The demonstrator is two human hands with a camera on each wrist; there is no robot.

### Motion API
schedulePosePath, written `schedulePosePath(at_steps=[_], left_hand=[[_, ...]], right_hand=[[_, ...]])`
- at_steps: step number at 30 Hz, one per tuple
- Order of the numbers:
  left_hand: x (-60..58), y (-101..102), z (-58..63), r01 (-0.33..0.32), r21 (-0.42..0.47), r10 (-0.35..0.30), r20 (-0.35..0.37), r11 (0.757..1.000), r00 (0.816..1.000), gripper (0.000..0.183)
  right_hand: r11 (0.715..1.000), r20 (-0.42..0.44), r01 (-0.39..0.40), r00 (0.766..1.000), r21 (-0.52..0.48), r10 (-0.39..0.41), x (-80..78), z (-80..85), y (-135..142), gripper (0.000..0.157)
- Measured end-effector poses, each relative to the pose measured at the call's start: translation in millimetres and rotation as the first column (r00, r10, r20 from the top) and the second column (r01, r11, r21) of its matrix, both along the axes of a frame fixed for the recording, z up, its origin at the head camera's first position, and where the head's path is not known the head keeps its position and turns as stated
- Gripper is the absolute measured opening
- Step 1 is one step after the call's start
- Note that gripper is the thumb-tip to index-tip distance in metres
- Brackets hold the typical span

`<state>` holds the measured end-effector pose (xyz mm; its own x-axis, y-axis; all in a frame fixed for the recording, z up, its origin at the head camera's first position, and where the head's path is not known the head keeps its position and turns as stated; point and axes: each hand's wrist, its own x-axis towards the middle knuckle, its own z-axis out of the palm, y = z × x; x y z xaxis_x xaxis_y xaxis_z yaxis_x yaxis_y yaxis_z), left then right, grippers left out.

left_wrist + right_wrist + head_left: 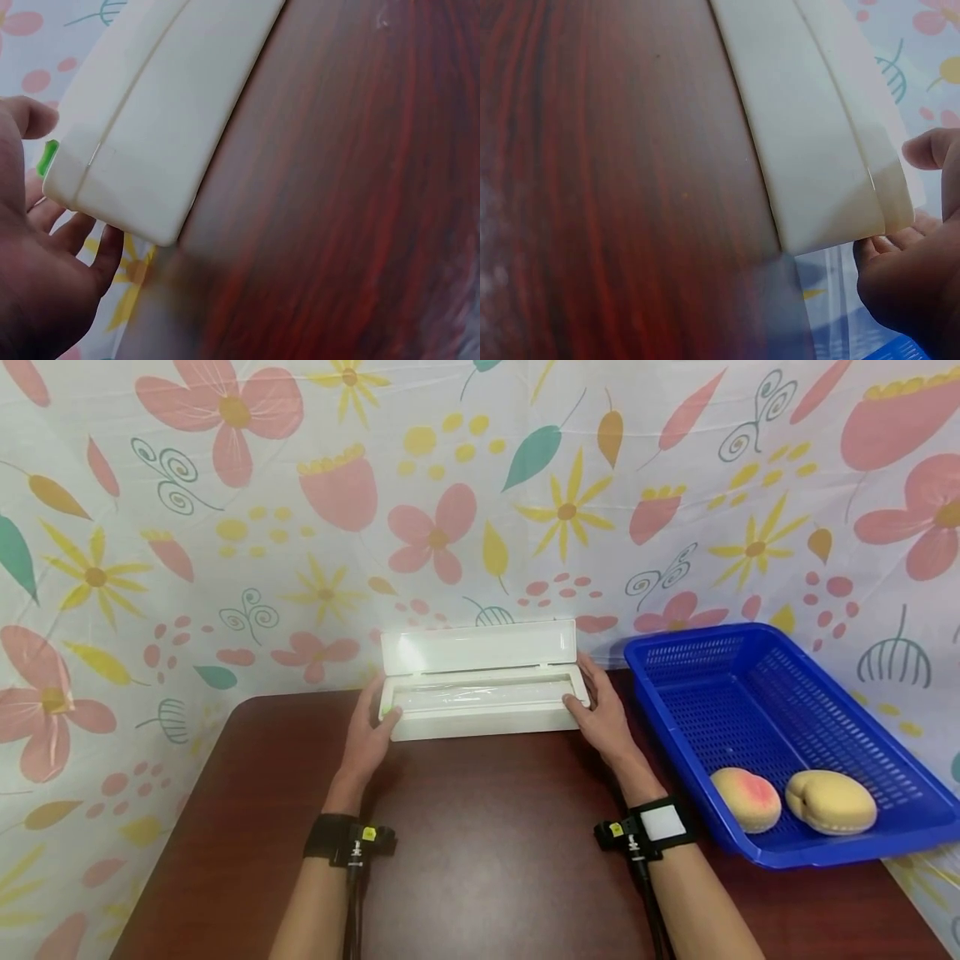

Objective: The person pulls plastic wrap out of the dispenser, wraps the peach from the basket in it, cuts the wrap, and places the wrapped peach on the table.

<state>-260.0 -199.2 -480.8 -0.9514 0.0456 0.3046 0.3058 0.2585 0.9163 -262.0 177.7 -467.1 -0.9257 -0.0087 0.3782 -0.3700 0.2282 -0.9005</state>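
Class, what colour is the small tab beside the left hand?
Green; the tab shows best in the left wrist view.

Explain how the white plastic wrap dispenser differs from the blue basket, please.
The plastic wrap dispenser is white with a solid front; the basket is blue and perforated. The dispenser is long and narrow; the basket is wider. The dispenser has a raised lid; the basket shows none. Both are open on top.
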Motion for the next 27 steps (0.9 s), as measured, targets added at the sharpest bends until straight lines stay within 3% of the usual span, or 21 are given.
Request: schedulePosePath(at_steps=[5, 12, 20, 27], left_hand=[[-10.3, -3, -15.6, -0.115, -0.082, 0.11, -0.056, 0.99, 0.992, 0.056], [-12.2, -1, -16.9, -0.218, -0.177, 0.182, -0.201, 0.96, 0.963, 0.048], [-10.3, -1, -13.4, -0.238, -0.213, 0.184, -0.247, 0.948, 0.952, 0.043], [-11.5, -2, -9.4, -0.238, -0.247, 0.176, -0.249, 0.94, 0.952, 0.036]], right_hand=[[0.999, -0.019, 0.036, 0.999, -0.024, -0.036, 0.9, 0.1, 0, 0.057], [0.997, -0.117, 0.073, 0.991, 0.031, -0.069, 2.2, 0.9, -1, 0.043], [0.983, -0.116, 0.135, 0.986, 0.126, -0.12, -11.5, -19.7, 7, 0.04], [0.965, -0.145, 0.196, 0.974, 0.172, -0.172, -18.9, -22.7, 5, 0.033]])
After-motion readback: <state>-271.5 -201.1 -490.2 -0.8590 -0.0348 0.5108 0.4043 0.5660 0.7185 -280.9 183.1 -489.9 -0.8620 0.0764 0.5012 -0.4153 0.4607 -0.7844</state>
